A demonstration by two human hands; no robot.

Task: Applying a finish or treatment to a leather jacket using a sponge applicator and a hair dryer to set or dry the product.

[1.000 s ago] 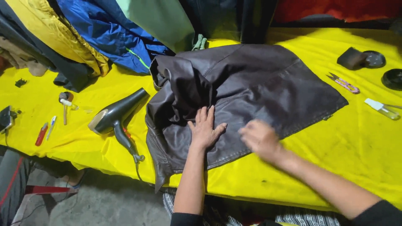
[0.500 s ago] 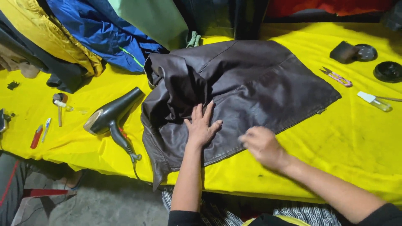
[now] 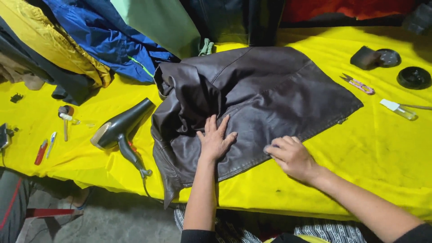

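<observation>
A: Pressing down flat now, the left hand sits with fingers spread on the dark brown leather jacket, about where it was a second ago.

B: And the right hand? It was hovering blurred over the hem a moment back.

A: It has settled. Fingers curled together, knuckles up, tips on the jacket's lower edge, just beside the bare yellow tabletop. Whether it pinches the hem or only rubs it, I cannot tell.

B: So neither hand is clamped on anything?

A: The left is open and flat, holding nothing. The right is loosely closed at the leather's edge. The hands are near each other but apart.

B: Where does the jacket lie?

A: Middle of the tabletop, mostly smoothed out on the right, bunched and folded on the left, one corner hanging over the near edge. It looks unmoved between frames; only the camera has shifted.

B: What does that tell you?

A: My read: the left hand pins the leather while the right works one spot on the hem.

B: Anything else close by?

A: A black hair dryer lies just left of the jacket, untouched, cord trailing off the edge. Small pink snips and a clear little bottle lie well to the right.
</observation>
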